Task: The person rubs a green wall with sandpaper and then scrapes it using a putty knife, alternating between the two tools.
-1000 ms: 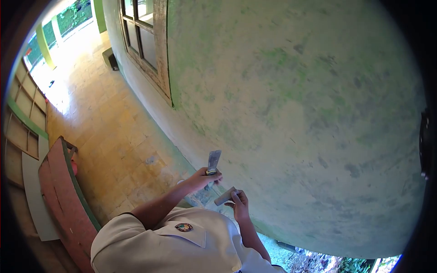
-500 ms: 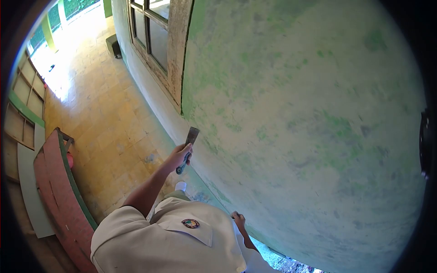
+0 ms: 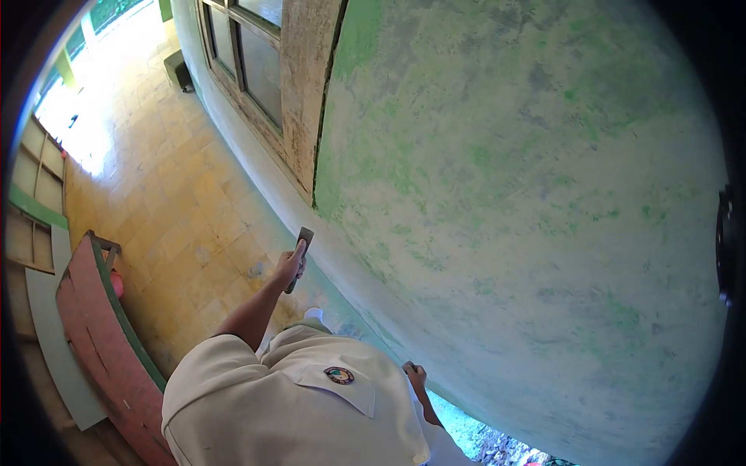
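Observation:
A scraper with a flat metal blade and a dark handle is held upright in my left hand, its fingers wrapped round the handle. The blade points up, near the lower part of the painted wall. Low beside that wall, my right hand is closed round something small and dark that I cannot make out. Patches of green and pale grey mark the wall.
A wood-framed window is at upper left of the wall. Yellow tiles cover the floor. A red board with a green edge stands at left, a pink object behind it. A dark box sits farther off.
My left hand and the scraper have moved slightly left, and the blade looks shorter from this angle. The view has shifted a little; my right hand remains low by the wall.

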Motion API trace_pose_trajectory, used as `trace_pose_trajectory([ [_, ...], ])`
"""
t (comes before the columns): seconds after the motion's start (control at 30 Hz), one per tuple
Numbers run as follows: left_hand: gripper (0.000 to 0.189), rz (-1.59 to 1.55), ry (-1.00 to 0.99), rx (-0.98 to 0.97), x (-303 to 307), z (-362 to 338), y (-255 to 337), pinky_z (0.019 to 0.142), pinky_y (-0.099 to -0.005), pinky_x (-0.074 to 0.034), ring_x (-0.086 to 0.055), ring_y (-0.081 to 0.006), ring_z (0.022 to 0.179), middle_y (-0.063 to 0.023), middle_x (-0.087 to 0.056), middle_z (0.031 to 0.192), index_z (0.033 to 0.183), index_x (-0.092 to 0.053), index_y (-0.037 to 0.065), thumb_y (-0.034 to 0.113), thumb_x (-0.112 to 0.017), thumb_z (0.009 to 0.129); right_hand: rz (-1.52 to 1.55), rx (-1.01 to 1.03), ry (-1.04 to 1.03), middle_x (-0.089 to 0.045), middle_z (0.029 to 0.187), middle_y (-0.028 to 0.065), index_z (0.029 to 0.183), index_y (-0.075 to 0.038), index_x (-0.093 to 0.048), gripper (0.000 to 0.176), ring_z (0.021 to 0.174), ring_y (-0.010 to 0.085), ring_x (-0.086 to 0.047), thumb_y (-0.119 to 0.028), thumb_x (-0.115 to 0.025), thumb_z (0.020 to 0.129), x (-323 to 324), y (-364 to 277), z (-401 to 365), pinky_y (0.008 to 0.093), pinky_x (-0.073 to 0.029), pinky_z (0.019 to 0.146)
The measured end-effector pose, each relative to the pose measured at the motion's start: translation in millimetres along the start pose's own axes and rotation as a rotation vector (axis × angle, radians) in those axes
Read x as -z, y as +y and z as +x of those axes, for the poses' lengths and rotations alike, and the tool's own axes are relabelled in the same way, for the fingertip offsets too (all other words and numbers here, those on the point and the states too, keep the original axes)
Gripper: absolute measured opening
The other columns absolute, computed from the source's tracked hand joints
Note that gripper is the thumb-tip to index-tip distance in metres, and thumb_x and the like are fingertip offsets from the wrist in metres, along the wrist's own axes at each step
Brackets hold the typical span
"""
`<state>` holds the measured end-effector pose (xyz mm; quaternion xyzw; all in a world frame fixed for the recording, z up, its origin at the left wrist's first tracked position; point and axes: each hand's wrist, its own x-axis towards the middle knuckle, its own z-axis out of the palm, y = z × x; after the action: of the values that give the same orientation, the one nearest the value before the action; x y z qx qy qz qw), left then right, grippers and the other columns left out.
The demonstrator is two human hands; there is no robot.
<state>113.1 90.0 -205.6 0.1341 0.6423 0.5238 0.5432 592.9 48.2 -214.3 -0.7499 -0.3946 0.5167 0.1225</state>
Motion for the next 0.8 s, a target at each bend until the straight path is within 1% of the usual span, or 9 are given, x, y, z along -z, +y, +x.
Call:
trace_pose_trajectory([
  [0.07, 0.059, 0.006, 0.040, 0.003, -9, 14, 13, 0.036, -0.0244, -0.031, -0.037, -0.0098, 0.035, 0.0011, -0.038, 0.045, 0.053, -0.042, 0.011, 0.060, -0.048, 0.085, -0.015, -0.011, 0.024, -0.059, 0.078, 0.0085, 0.088, -0.002, -0.053, 0.026, 0.062, 0.0177, -0.060, -0.024, -0.065, 0.078, -8, -1, -3, 0.0309, -0.049, 0.049],
  [0.13, 0.064, 0.135, 0.055, -0.112, -22, 33, 36, 0.035, -0.0264, -0.030, -0.039, -0.0111, 0.034, 0.0004, -0.040, 0.043, 0.049, -0.044, 0.009, 0.062, -0.048, 0.084, -0.071, 0.081, -0.010, -0.059, 0.076, 0.0090, 0.086, -0.001, -0.054, 0.027, 0.062, 0.0177, -0.060, -0.024, -0.065, 0.077, -12, -1, -3, 0.0309, -0.049, 0.049],
  [0.23, 0.065, 0.207, 0.062, -0.086, -16, 34, 54, 0.035, -0.0267, -0.030, -0.040, -0.0116, 0.034, -0.0003, -0.040, 0.042, 0.047, -0.045, 0.008, 0.061, -0.048, 0.084, -0.111, 0.154, -0.033, -0.059, 0.075, 0.0093, 0.084, 0.000, -0.054, 0.028, 0.062, 0.0182, -0.061, -0.024, -0.065, 0.077, -12, 3, -1, 0.0314, -0.049, 0.048],
  [0.3, 0.065, 0.218, 0.057, -0.115, -7, 28, 65, 0.036, -0.0269, -0.031, -0.040, -0.0119, 0.034, -0.0003, -0.040, 0.042, 0.046, -0.045, 0.008, 0.061, -0.048, 0.084, -0.108, 0.100, -0.033, -0.060, 0.075, 0.0095, 0.084, 0.000, -0.054, 0.028, 0.063, 0.0188, -0.061, -0.024, -0.065, 0.076, -8, 7, 3, 0.0317, -0.049, 0.048],
  [0.37, 0.065, 0.230, 0.060, -0.136, 6, 22, 56, 0.036, -0.0271, -0.031, -0.040, -0.0123, 0.035, -0.0004, -0.040, 0.042, 0.046, -0.045, 0.008, 0.061, -0.049, 0.084, -0.103, 0.011, -0.035, -0.060, 0.077, 0.0104, 0.087, 0.000, -0.053, 0.030, 0.063, 0.0198, -0.062, -0.025, -0.066, 0.077, -7, -9, -10, 0.0322, -0.049, 0.048],
  [0.47, 0.064, 0.297, 0.055, -0.156, 23, 19, 29, 0.035, -0.0260, -0.030, -0.038, -0.0111, 0.034, 0.0009, -0.038, 0.041, 0.045, -0.042, 0.011, 0.060, -0.046, 0.085, -0.091, 0.015, 0.000, -0.059, 0.079, 0.0107, 0.089, -0.001, -0.052, 0.031, 0.063, 0.0201, -0.062, -0.026, -0.066, 0.077, -6, -9, 0, 0.0325, -0.049, 0.047],
  [0.57, 0.065, 0.375, 0.113, -0.055, 29, 7, 15, 0.037, -0.0271, -0.032, -0.040, -0.0117, 0.034, -0.0003, -0.040, 0.041, 0.045, -0.044, 0.009, 0.061, -0.046, 0.085, -0.038, 0.019, 0.035, -0.059, 0.081, 0.0107, 0.091, -0.001, -0.052, 0.030, 0.063, 0.0202, -0.062, -0.025, -0.065, 0.078, -11, -15, 5, 0.0325, -0.050, 0.047],
  [0.73, 0.066, 0.449, 0.085, -0.110, 2, 30, 52, 0.037, -0.0278, -0.032, -0.041, -0.0125, 0.035, -0.0007, -0.041, 0.042, 0.045, -0.044, 0.009, 0.061, -0.046, 0.085, -0.015, 0.036, 0.023, -0.059, 0.082, 0.0101, 0.091, -0.002, -0.052, 0.029, 0.064, 0.0202, -0.062, -0.024, -0.066, 0.078, -23, -19, 4, 0.0329, -0.050, 0.047],
  [0.8, 0.069, 0.390, 0.014, -0.156, -2, 49, 60, 0.043, -0.0328, -0.036, -0.045, -0.0165, 0.040, -0.0043, -0.044, 0.043, 0.045, -0.049, 0.004, 0.063, -0.050, 0.081, -0.009, 0.044, 0.018, -0.059, 0.082, 0.0100, 0.090, -0.002, -0.052, 0.029, 0.065, 0.0200, -0.062, -0.025, -0.066, 0.078, -20, -13, 3, 0.0328, -0.050, 0.048],
])
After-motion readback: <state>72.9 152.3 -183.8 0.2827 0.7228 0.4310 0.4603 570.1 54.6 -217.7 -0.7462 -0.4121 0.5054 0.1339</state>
